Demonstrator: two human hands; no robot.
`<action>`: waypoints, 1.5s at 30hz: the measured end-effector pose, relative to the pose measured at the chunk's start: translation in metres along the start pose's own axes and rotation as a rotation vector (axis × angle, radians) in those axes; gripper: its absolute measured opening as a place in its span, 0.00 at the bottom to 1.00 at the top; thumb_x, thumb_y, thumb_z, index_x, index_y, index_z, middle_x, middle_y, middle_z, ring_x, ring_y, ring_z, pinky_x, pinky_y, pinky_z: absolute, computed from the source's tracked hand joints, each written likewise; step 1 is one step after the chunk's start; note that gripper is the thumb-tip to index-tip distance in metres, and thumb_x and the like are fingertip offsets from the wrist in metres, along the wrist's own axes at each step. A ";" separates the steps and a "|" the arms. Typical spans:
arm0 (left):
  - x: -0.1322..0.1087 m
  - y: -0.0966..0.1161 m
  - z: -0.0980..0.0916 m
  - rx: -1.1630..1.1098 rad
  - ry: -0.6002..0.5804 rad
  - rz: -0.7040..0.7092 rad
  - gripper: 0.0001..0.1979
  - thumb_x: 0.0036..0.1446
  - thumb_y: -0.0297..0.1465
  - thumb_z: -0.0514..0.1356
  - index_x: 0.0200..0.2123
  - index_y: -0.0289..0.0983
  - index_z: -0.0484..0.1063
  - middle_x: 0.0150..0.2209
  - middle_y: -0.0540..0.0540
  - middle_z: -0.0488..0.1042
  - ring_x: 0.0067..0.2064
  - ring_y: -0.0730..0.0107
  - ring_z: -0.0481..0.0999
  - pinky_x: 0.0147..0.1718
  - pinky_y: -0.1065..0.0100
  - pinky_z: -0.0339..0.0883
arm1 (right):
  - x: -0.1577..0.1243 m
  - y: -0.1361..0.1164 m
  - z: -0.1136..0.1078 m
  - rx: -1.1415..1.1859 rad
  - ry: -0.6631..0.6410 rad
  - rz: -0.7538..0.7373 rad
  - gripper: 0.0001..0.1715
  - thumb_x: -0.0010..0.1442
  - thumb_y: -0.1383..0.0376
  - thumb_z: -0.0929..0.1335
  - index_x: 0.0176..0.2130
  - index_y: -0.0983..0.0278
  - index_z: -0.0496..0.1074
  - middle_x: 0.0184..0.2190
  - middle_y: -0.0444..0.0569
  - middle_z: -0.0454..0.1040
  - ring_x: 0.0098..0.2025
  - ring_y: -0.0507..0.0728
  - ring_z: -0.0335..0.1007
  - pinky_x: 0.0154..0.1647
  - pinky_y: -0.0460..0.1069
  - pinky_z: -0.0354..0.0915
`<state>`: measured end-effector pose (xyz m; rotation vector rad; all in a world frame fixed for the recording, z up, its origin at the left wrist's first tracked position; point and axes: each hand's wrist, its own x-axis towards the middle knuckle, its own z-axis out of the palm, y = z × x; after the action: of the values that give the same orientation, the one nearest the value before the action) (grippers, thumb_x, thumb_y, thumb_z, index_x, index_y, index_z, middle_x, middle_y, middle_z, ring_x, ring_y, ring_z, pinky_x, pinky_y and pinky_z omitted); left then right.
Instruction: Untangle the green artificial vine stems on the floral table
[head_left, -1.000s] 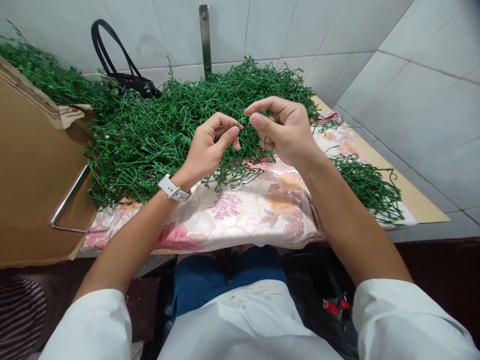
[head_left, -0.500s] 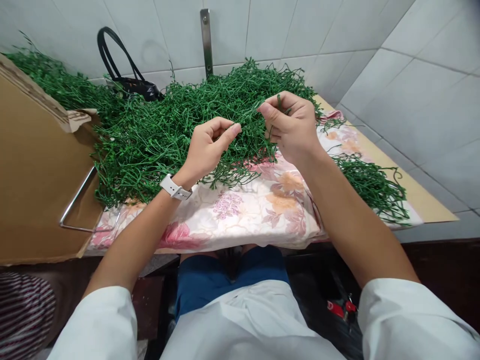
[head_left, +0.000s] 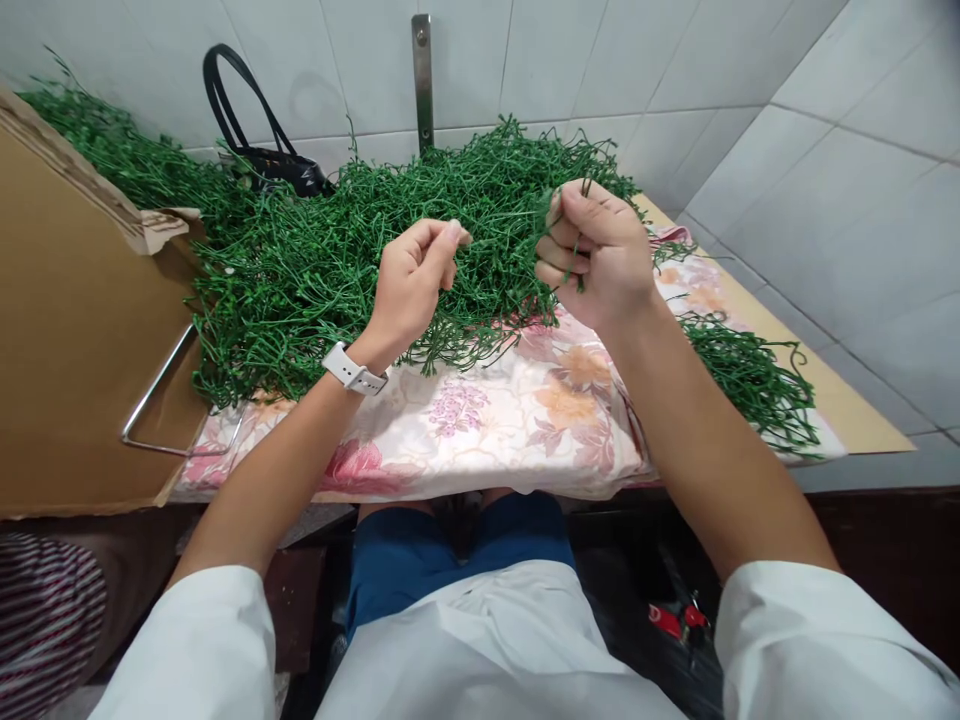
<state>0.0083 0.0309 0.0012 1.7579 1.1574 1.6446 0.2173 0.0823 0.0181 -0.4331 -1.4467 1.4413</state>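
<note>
A big tangled heap of thin green plastic-looking stems (head_left: 300, 270) lies across the flowered cloth. Over its front part, my left hand (head_left: 412, 275) is closed in a pinch, thumb against the fingers; whatever may be between the tips is too small to make out. To its right my right hand (head_left: 600, 245) is curled around a few green stems (head_left: 577, 250), whose ends poke out above and below the fingers. The two hands are apart. Beside my right forearm sits a smaller pile of the same stems (head_left: 750, 380).
The flowered cloth (head_left: 465, 440) covers a board (head_left: 874, 425). At left stands a cardboard box (head_left: 75, 380) with a metal wire handle (head_left: 157, 385) beside it. Behind the heap are a black bag (head_left: 285, 170), a metal bracket (head_left: 423, 85) and a tiled wall (head_left: 600, 60).
My right hand has curled inward, its fingers now closed around the stems. My left hand has shifted slightly up and left, its fingers folded tighter, and the hands are a little farther apart.
</note>
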 end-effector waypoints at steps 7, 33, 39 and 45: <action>-0.002 0.006 0.000 0.128 -0.063 0.061 0.21 0.69 0.52 0.60 0.40 0.40 0.77 0.36 0.46 0.77 0.41 0.68 0.76 0.41 0.67 0.71 | -0.003 0.022 0.023 -0.072 -0.037 -0.008 0.26 0.56 0.47 0.80 0.33 0.56 0.67 0.17 0.34 0.49 0.17 0.48 0.40 0.16 0.51 0.41; -0.004 0.006 0.005 -0.063 -0.050 0.077 0.29 0.60 0.59 0.65 0.29 0.38 0.74 0.22 0.52 0.70 0.24 0.77 0.66 0.26 0.68 0.61 | -0.001 0.016 0.022 -0.116 -0.230 -0.020 0.30 0.52 0.42 0.81 0.32 0.59 0.69 0.15 0.33 0.54 0.15 0.46 0.43 0.14 0.47 0.42; -0.006 0.008 0.004 0.009 -0.067 0.184 0.25 0.67 0.53 0.62 0.32 0.37 0.76 0.26 0.50 0.74 0.27 0.76 0.72 0.28 0.70 0.65 | -0.003 0.024 0.033 -0.329 -0.193 -0.090 0.33 0.62 0.36 0.72 0.30 0.61 0.68 0.17 0.37 0.56 0.19 0.48 0.48 0.18 0.47 0.46; -0.004 -0.002 0.001 0.092 0.007 0.199 0.21 0.67 0.43 0.65 0.27 0.37 0.70 0.22 0.54 0.64 0.23 0.78 0.59 0.24 0.70 0.55 | -0.007 0.027 0.038 -0.624 -0.113 -0.406 0.26 0.70 0.52 0.68 0.27 0.61 0.59 0.22 0.40 0.56 0.25 0.48 0.49 0.27 0.47 0.50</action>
<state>0.0093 0.0287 -0.0031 1.9824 1.1078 1.7350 0.1791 0.0626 -0.0004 -0.4073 -1.9413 0.6836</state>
